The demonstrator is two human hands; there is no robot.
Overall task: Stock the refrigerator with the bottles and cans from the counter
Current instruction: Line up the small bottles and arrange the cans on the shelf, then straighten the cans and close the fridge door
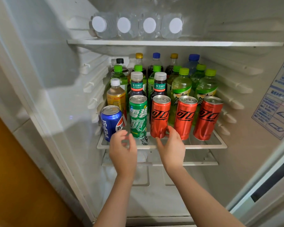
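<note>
The open refrigerator's middle shelf [203, 145] holds a front row of cans: a blue Pepsi can [110, 120], a green Sprite can [138, 115] and three red cans [160, 115]. Behind them stand several bottles with green, yellow, blue and white caps [181, 86]. My left hand [123, 148] hovers in front of the Pepsi and Sprite cans, fingers loosely spread, holding nothing. Just below the leftmost red can is my right hand [170, 146], fingers relaxed, fingertips close to its base.
Several clear water bottles [136, 26] lie on the top shelf [170, 42], white caps facing out. A lower glass shelf [203, 163] sits under the middle one. The fridge door with a blue sticker [275, 102] stands to the right, and a yellow wall [15, 177] lies left.
</note>
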